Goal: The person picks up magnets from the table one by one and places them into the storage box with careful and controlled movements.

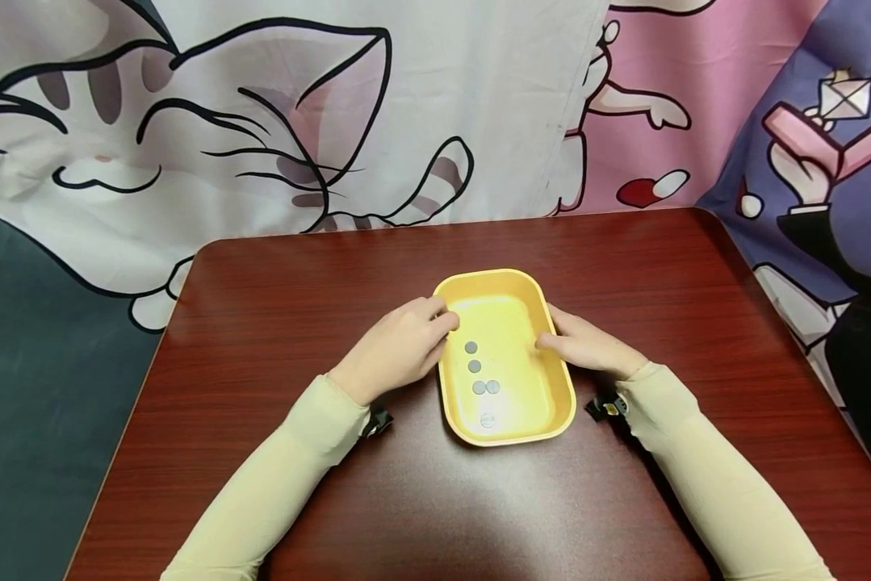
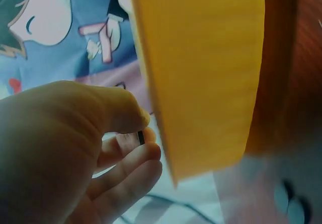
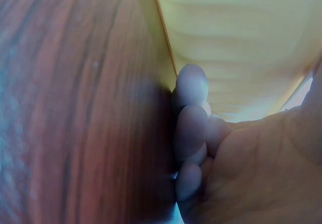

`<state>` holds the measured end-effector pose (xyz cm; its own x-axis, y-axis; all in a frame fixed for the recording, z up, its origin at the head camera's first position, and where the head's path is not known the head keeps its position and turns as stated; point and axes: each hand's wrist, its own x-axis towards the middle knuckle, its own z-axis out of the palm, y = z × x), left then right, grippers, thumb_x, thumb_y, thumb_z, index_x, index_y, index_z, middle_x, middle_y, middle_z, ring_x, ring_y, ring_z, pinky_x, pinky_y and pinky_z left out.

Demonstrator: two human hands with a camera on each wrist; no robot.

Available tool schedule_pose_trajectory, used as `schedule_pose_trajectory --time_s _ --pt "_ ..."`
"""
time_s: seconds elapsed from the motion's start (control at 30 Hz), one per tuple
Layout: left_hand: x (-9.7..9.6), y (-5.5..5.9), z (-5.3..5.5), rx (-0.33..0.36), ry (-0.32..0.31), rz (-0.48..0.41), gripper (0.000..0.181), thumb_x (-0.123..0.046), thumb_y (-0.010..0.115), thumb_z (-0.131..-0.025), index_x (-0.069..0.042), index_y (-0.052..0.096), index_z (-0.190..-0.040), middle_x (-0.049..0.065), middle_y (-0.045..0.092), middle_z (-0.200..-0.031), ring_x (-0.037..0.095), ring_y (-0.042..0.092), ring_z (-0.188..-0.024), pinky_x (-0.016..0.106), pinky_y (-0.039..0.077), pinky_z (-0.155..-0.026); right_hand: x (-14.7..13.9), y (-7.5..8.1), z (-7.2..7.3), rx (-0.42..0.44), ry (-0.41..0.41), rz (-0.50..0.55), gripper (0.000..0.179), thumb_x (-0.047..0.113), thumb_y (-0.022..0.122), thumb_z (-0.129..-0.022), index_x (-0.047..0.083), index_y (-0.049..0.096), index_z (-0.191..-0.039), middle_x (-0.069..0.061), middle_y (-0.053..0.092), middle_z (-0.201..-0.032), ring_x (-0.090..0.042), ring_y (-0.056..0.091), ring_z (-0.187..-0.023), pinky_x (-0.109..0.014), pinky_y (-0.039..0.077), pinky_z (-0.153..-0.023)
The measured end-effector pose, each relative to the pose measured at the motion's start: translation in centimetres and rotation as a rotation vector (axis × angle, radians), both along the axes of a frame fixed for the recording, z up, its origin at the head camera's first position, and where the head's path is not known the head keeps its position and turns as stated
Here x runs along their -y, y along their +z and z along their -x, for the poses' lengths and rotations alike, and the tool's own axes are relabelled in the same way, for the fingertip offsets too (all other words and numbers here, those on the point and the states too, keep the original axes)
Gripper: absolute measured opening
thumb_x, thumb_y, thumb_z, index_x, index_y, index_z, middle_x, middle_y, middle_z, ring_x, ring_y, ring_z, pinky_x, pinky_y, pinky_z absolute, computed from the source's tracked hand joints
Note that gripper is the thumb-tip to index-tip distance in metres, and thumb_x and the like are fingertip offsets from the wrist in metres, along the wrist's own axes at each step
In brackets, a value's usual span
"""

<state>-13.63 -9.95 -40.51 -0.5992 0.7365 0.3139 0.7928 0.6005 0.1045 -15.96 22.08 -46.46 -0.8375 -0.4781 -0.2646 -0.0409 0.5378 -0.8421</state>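
Observation:
A yellow rectangular tray [image 1: 562,379] stands in the middle of the dark red table [image 1: 282,274], with several grey coins [image 1: 475,366] lying inside it in a loose line. My left hand [image 1: 438,321] is at the tray's left rim. In the left wrist view its thumb and forefinger [image 2: 132,133] pinch a small dark coin [image 2: 141,137] edge-on beside the tray's outer wall [image 2: 201,73]. My right hand [image 1: 584,347] holds the tray's right side, thumb over the rim. In the right wrist view its curled fingers [image 3: 191,128] press the tray's wall [image 3: 236,38] down by the tabletop [image 3: 75,108].
A cartoon-printed cloth [image 1: 275,121] hangs behind the table and drapes past its far and side edges. Bare tabletop lies on both sides of the tray and in front of it, between my cream sleeves [image 1: 275,484].

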Motion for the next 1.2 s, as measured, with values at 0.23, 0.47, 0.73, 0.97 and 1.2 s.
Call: schedule_pose_trajectory --time_s 0.23,0.47,0.73,0.97,1.2 --pt "-3.2 -0.9 0.3 0.064 -0.055 0.036 0.005 -0.008 0.065 -0.094 -0.011 0.064 -0.099 0.001 0.055 -0.092 0.017 0.055 -0.082 0.028 0.050 -0.074 0.1 0.0 0.0 -0.004 0.002 -0.008 0.073 0.008 0.056 -0.094 0.002 0.026 -0.160 -0.027 0.062 -0.132 -0.023 0.074 -0.094 -0.036 0.062 -0.081" --pt "-5.6 -2.0 0.5 0.108 -0.086 0.082 0.011 -0.007 0.059 -0.096 -0.012 0.066 -0.102 0.002 0.057 -0.092 0.017 0.058 -0.078 0.027 0.051 -0.075 0.2 0.1 -0.1 0.002 0.008 0.000 0.071 0.007 0.055 -0.094 0.003 0.027 -0.160 -0.026 0.063 -0.131 -0.023 0.073 -0.095 -0.035 0.061 -0.081" --pt "-7.3 -2.8 0.4 0.142 -0.114 0.154 0.012 -0.007 0.059 -0.097 -0.013 0.067 -0.104 0.001 0.059 -0.093 0.017 0.059 -0.076 0.027 0.051 -0.075 0.2 0.0 0.0 -0.041 0.019 -0.032 0.067 0.009 0.055 -0.095 0.001 0.031 -0.157 -0.023 0.064 -0.129 -0.019 0.072 -0.095 -0.030 0.059 -0.081" --pt "-8.2 -3.3 0.0 0.154 -0.108 0.256 0.016 -0.008 0.062 -0.095 -0.015 0.069 -0.108 0.001 0.060 -0.095 0.018 0.060 -0.077 0.030 0.053 -0.075 0.1 0.0 0.0 -0.053 0.019 -0.046 0.066 0.009 0.054 -0.095 0.000 0.032 -0.157 -0.022 0.064 -0.129 -0.018 0.072 -0.094 -0.028 0.058 -0.081" --pt "-8.6 -3.6 -0.1 0.135 -0.107 0.295 0.018 -0.010 0.063 -0.096 -0.016 0.071 -0.111 0.001 0.060 -0.097 0.018 0.062 -0.079 0.031 0.054 -0.077 0.0 0.0 0.0 -0.069 0.017 -0.066 0.064 0.010 0.054 -0.095 0.000 0.034 -0.156 -0.022 0.064 -0.129 -0.018 0.071 -0.094 -0.029 0.058 -0.081"
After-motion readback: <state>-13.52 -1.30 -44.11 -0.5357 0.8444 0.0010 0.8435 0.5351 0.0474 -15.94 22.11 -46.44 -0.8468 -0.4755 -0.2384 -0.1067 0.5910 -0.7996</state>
